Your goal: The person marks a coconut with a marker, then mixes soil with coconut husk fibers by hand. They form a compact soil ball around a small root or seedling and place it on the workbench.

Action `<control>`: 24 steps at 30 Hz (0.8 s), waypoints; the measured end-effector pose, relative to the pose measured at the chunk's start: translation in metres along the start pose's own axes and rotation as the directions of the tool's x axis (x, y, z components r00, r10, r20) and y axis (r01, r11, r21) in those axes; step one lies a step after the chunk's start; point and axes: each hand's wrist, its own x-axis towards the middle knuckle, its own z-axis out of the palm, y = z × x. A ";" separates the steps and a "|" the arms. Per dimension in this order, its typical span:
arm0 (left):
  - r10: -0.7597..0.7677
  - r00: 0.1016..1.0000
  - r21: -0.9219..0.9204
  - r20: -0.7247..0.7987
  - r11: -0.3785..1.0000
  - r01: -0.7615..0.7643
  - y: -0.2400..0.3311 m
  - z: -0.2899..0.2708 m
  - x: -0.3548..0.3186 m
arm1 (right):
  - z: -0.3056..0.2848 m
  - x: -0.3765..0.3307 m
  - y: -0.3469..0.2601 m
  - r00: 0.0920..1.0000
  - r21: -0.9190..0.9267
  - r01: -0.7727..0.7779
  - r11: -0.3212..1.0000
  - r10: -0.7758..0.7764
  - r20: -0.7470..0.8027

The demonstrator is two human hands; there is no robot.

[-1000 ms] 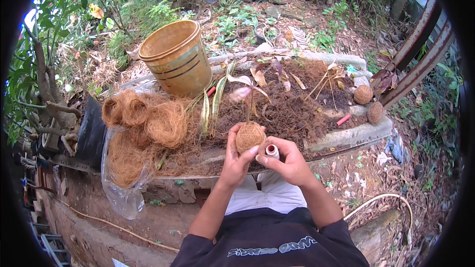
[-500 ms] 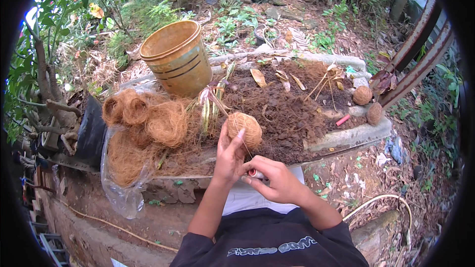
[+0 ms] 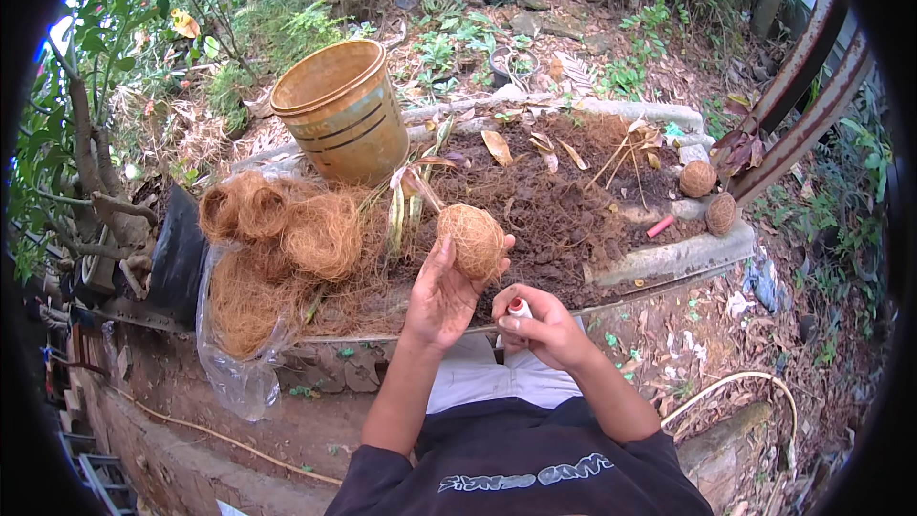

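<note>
A ball wrapped in brown coconut fibre (image 3: 472, 239) rests in my left hand (image 3: 437, 301), the thumb on its near side and fingertips showing at its right. From its upper left a bundle of stems and leaves (image 3: 420, 186) sticks out toward the bucket. Close by on the right, my right hand (image 3: 543, 330) is closed round a small thread spool (image 3: 519, 308) with a red and white end. Whether thread runs between spool and ball I cannot make out.
Loose coconut fibre (image 3: 320, 239) lies at left, partly in a clear plastic bag (image 3: 239, 387). Behind it stands a yellow-brown bucket (image 3: 349, 129). Dark soil (image 3: 535, 220) fills the middle; two fibre balls (image 3: 698, 179) and a pink-red stick (image 3: 659, 226) sit at right.
My right hand has drawn away from the ball, slightly rightward. My left hand has turned palm up under the ball, and the attached stems have swung a little.
</note>
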 end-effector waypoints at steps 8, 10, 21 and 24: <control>-0.057 0.997 -0.046 0.047 0.997 0.060 -0.008 -0.005 0.000 | -0.015 0.008 0.001 0.986 0.362 -0.143 0.921 0.102 0.131; -0.061 0.998 0.053 0.004 0.997 0.061 -0.010 -0.006 -0.002 | -0.026 0.013 0.007 0.974 0.504 -0.211 0.837 0.135 0.184; -0.008 0.990 0.083 0.144 0.997 -0.004 -0.012 -0.025 -0.011 | -0.028 0.024 -0.026 0.956 0.464 -0.228 0.856 0.288 -0.062; 0.151 0.987 0.077 0.049 0.985 -0.155 -0.008 -0.016 -0.008 | -0.034 0.023 -0.013 0.967 0.406 -0.251 0.879 0.244 0.069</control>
